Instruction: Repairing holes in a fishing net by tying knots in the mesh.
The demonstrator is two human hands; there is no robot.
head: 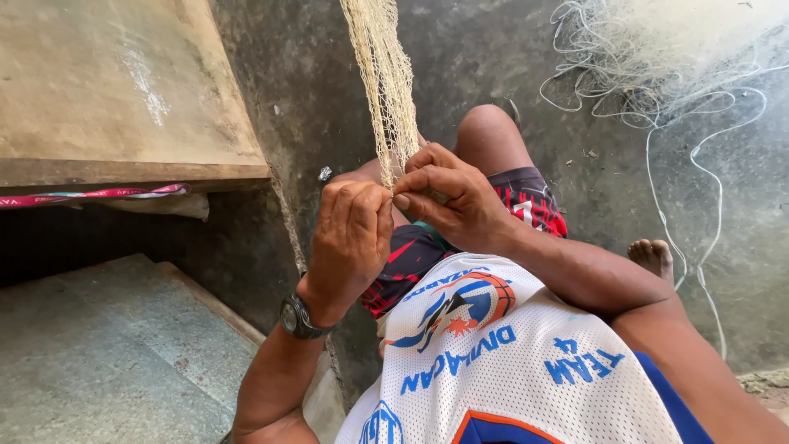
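No packages, labels, signs or screens show in this view.

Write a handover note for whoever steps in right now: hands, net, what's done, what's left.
Left hand: closed on the lower end of the hanging net strip, wristwatch on that wrist.
Right hand: fingertips pinching the same spot, touching the left hand.
Net strip runs taut up out of view; loose net pile with cord lies on the concrete floor, upper right.
Done: cannot tell how much is worked.
Left: the pinched section is in hand, unfinished.
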